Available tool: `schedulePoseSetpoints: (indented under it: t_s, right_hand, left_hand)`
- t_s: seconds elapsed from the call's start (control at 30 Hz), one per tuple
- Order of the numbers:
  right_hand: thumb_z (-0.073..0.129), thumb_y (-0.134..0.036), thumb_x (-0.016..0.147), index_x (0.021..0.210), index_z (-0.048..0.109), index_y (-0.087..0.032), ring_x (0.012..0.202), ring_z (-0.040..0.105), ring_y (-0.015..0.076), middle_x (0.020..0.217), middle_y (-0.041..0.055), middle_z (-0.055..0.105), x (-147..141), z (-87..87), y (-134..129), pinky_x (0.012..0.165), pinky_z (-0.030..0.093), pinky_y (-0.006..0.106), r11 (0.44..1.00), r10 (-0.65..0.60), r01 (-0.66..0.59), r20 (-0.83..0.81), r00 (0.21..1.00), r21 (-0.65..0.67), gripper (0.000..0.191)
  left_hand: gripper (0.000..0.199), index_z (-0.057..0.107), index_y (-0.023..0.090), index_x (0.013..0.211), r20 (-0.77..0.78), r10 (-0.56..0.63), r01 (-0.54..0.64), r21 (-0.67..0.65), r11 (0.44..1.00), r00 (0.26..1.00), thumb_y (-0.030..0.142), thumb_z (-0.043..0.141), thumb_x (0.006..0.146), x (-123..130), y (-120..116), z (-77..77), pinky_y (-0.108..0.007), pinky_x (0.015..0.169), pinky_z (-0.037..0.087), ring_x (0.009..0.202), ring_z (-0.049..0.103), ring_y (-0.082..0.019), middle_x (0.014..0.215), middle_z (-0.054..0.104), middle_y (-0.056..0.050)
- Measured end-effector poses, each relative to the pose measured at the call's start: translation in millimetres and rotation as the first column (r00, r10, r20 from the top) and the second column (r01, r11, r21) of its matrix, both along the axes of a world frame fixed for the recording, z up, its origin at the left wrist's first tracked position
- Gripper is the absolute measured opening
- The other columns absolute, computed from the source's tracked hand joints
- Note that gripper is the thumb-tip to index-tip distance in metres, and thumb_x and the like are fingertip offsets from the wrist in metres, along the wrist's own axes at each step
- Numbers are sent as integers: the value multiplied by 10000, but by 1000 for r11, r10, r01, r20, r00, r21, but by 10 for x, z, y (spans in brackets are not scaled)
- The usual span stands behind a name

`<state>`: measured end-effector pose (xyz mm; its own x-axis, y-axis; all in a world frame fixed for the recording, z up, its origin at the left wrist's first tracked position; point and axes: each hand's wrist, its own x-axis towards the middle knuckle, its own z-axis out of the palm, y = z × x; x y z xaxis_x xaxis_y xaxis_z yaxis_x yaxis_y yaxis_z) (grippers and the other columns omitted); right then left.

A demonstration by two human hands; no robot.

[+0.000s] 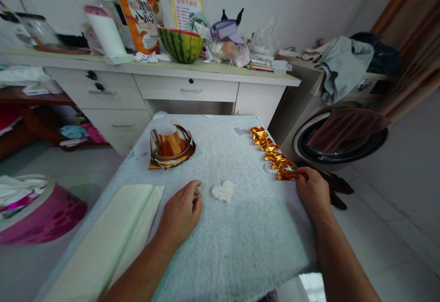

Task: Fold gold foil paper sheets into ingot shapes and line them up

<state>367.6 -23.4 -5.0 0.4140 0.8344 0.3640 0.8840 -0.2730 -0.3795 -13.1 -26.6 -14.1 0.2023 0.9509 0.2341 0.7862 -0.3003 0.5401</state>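
Note:
My right hand is at the right edge of the cloth-covered table, its fingertips pinched on the end of the nearest folded gold foil piece. Several similar shiny gold foil pieces lie in a slanting row beyond it. Over the left part of the table is my left hand, fingers loosely bent and thumb apart, with nothing visible in it. Beyond that hand stands a curled stack of gold foil sheets. A pale folded sheet or pad lies beside my left forearm, partly hidden by it.
A white drawer desk stands behind the table, bearing a watermelon-patterned bowl and an orange snack bag. At right is a washing machine with clothes on top. A pink bin stands on the left floor.

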Motion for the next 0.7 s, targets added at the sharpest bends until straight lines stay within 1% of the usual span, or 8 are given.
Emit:
schedulePoseSetpoints:
  t_s: [0.1, 0.17, 0.3, 0.37, 0.43, 0.5, 0.57, 0.7]
  right_hand:
    - [437, -219, 759, 932, 657, -154, 822, 605, 229, 929, 105, 668, 14, -22, 12, 787, 457, 358, 998, 24, -25, 16, 1000, 50, 288]
    - [452, -212, 746, 939, 651, -147, 850, 590, 237, 934, 114, 648, 24, -16, 5, 803, 456, 372, 992, 28, -35, 52, 998, 121, 285]
    - [492, -213, 757, 924, 633, -154, 890, 567, 255, 929, 119, 628, -98, 108, -48, 835, 452, 402, 965, 10, -36, 100, 995, 259, 227]
    - [495, -212, 785, 897, 618, -168, 888, 566, 248, 923, 107, 625, -305, 206, -75, 829, 455, 395, 948, 92, -116, 95, 991, 297, 172]
    - [491, -197, 816, 897, 603, -181, 848, 573, 220, 916, 86, 624, -618, 297, -86, 799, 464, 363, 919, 259, -263, 51, 964, 294, 139]
    - [502, -172, 828, 899, 592, -187, 837, 576, 199, 891, 68, 623, -990, 365, -70, 800, 463, 341, 866, 461, -445, -17, 887, 228, 116]
    - [516, -137, 831, 896, 598, -187, 889, 572, 192, 918, 64, 621, -1356, 408, -23, 831, 452, 323, 777, 629, -622, -91, 772, 99, 116]
    - [549, -158, 838, 948, 632, -175, 920, 572, 188, 948, 63, 625, -1887, 410, 128, 831, 436, 297, 594, 773, -789, -159, 614, -157, 138]
  left_hand:
    - [303, 480, 216, 1126, -1, -1, 1, 6, 1000, 1000, 171, 459, 827, -9, 9, -35, -310, 764, 510, 823, 656, -176, 908, 648, -26]
    - [304, 479, 215, 1129, -4, -4, 4, 11, 1000, 1000, 172, 460, 828, -19, 15, -68, -314, 773, 508, 826, 653, -177, 913, 646, -28]
    - [300, 487, 201, 1129, -12, -7, 7, 5, 1000, 1000, 173, 463, 831, -23, 16, -91, -315, 773, 503, 835, 648, -184, 922, 644, -37]
    - [281, 501, 196, 1105, -11, -15, 15, 6, 1000, 1000, 163, 462, 829, -15, 13, -72, -314, 768, 500, 836, 645, -184, 921, 642, -39]
    - [242, 519, 199, 1055, -12, -34, 34, 9, 999, 999, 150, 458, 826, -5, 11, -44, -313, 767, 495, 839, 640, -182, 926, 639, -38]
    - [197, 534, 204, 995, -16, -55, 55, 8, 998, 998, 142, 454, 826, 3, 11, -15, -312, 766, 488, 841, 634, -181, 935, 633, -35]
    - [164, 546, 206, 944, -21, -68, 68, 3, 998, 997, 139, 451, 828, 7, 10, 6, -311, 761, 480, 839, 626, -180, 929, 624, -30]
    - [136, 568, 206, 878, -31, -89, 89, -3, 996, 996, 150, 450, 841, 5, 4, 27, -310, 746, 466, 816, 606, -180, 882, 606, -23]
